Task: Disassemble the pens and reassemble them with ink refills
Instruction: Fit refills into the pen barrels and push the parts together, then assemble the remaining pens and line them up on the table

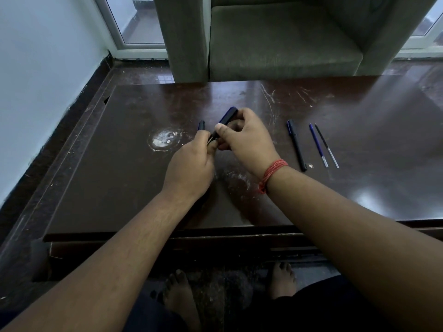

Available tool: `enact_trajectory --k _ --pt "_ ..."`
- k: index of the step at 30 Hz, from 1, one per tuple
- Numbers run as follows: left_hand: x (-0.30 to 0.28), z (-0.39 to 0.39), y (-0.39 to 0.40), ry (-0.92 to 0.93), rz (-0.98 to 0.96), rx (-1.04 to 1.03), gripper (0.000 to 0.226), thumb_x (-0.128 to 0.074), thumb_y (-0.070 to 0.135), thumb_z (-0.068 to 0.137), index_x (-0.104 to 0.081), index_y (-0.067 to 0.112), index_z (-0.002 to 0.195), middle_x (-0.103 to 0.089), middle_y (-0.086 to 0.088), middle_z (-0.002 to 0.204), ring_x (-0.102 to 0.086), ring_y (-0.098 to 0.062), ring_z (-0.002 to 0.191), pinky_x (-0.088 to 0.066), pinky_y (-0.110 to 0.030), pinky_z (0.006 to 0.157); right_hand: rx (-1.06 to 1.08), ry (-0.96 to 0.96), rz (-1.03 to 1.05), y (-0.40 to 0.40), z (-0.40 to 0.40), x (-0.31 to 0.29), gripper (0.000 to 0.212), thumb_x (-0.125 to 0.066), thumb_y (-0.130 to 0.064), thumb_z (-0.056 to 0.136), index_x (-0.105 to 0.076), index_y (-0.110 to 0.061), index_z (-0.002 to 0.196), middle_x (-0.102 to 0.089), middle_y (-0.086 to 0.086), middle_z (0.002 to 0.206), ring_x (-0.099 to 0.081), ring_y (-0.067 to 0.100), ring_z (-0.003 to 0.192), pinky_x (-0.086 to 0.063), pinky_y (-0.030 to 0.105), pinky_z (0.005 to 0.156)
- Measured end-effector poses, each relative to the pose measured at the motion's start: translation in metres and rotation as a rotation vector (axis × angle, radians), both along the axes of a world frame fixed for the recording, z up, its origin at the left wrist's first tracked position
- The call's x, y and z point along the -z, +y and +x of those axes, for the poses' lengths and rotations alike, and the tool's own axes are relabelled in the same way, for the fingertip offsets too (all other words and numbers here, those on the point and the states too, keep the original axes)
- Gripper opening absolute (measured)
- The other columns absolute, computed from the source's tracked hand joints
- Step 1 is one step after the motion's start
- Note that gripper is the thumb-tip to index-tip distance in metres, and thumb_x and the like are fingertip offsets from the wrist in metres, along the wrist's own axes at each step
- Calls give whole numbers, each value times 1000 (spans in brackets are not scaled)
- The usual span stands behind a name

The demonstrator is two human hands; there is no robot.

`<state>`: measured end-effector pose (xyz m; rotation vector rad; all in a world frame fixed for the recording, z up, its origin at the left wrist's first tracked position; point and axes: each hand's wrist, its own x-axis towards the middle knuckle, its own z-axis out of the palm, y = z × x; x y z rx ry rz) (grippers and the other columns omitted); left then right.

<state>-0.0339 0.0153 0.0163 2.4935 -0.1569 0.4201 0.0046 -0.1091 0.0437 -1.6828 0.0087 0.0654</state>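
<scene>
The left hand point(191, 161) pinches a thin dark part by its near end, and a short dark piece point(201, 125) sticks up behind its fingers. What that short piece is, I cannot tell. Just to the right, the right hand point(247, 140) curls around the blue pen body point(227, 117). The body points up and away, a bit to the right. The two hands touch, so the parts line up along one slanted line. Farther right on the table point(119, 164) lie a whole pen point(297, 144) and two refills point(322, 144), well apart from the hands.
</scene>
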Motion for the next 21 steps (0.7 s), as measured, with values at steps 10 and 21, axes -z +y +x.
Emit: enact_trajectory --k 10,21 --pt "5 12 22 -25 -17 -36 28 -46 40 101 -57 15 106 -62 4 79 -57 -15 77 -46 -33 63 182 -120 -661 -87 43 -17 30 -54 -18 92 -53 -9 121 -64 7 105 -61 27 96 -48 31 83" --pt "9 12 27 10 61 -140 12 -55 30 97 -58 19 91 -54 13 73 -55 -14 75 -42 -31 61 21 -16 -1110 -95 49 9 22 -52 -16 94 -44 -1 108 -59 31 110 -59 48 95 -51 49 79"
